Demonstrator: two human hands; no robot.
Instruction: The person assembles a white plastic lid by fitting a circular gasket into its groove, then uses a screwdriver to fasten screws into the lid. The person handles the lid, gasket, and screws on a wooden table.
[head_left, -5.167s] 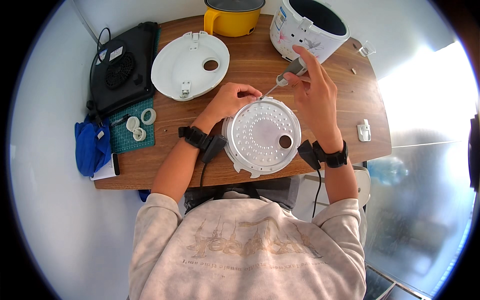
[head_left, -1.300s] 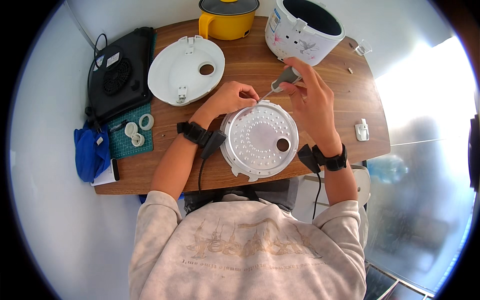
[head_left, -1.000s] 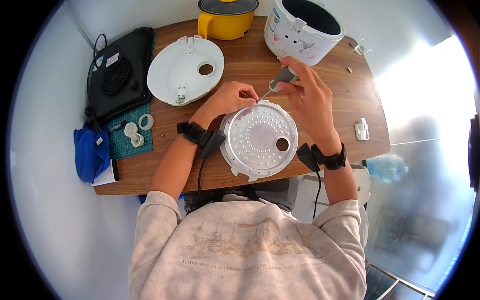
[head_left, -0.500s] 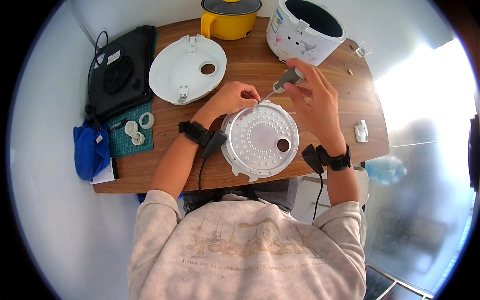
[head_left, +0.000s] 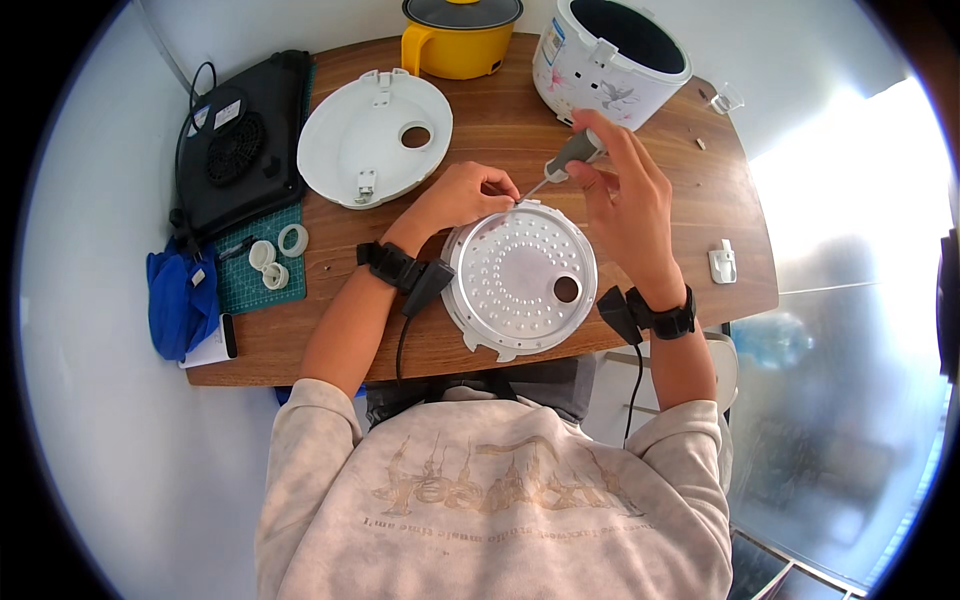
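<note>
A round metal-faced rice cooker lid plate (head_left: 520, 262), dimpled and with one dark hole, lies on the table close to my body. Gripped by its grey handle, a screwdriver (head_left: 572, 156) slants down to the plate's far rim, and my right hand (head_left: 635, 195) is closed around it. At that rim, beside the screwdriver's tip, my left hand (head_left: 475, 195) has its fingertips pinched together; what they hold, if anything, is hidden. Beyond my left hand rests a white outer lid (head_left: 345, 140) with a hole and two hinge or latch fittings.
At the back stand a yellow pot (head_left: 460, 50) and a white rice cooker body (head_left: 610, 75). On the left are a black induction cooker (head_left: 245, 150), a green cutting mat (head_left: 235, 290), white rings (head_left: 293, 240) and blue cloth (head_left: 185, 310). A small white part (head_left: 722, 262) lies right.
My right hand and wrist have shifted slightly left, and the screwdriver handle has tilted a little with them. My left hand and the plate look unmoved.
</note>
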